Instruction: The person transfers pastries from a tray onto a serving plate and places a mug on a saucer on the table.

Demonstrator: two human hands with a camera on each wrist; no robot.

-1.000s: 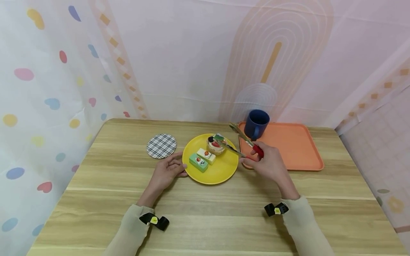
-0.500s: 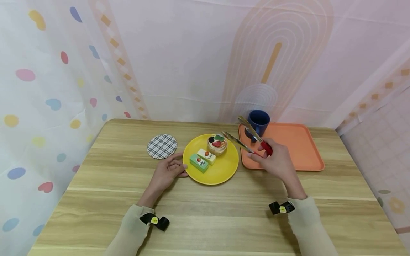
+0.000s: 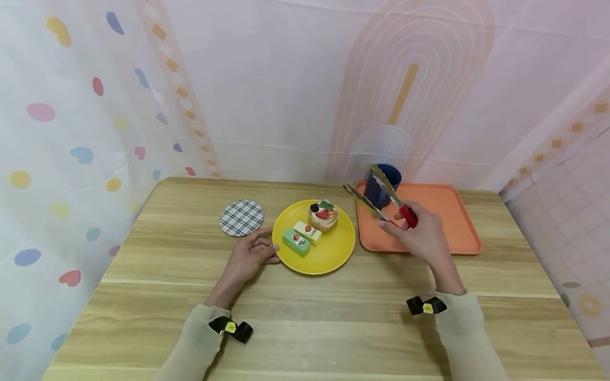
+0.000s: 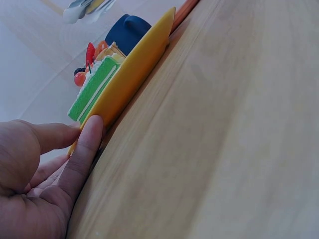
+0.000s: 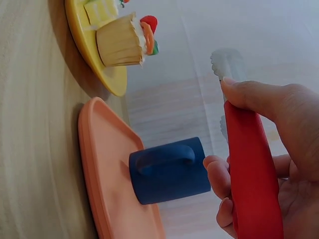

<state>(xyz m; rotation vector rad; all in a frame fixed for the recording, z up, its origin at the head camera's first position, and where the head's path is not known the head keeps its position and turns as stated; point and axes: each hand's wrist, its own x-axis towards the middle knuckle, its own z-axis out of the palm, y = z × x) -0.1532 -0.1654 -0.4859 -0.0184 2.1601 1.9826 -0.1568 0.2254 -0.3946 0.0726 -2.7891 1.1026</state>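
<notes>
My left hand pinches the left rim of a yellow plate; the left wrist view shows the thumb and a finger at its edge. A green cake slice, a pale yellow cake slice and a fruit-topped cupcake sit on the plate. In my right hand is a pair of metal tongs with red handles. The tongs' tips are spread apart, raised near the blue mug, with nothing between them. Some right fingers are hidden behind the handle.
An orange tray lies right of the plate, bearing a dark blue mug at its back left corner. Left of the plate is a round checked coaster. A patterned cloth hangs behind the wooden table.
My right hand has drawn the tongs right and away from the cupcake, over toward the mug and tray. The left hand and plate have stayed in place.
</notes>
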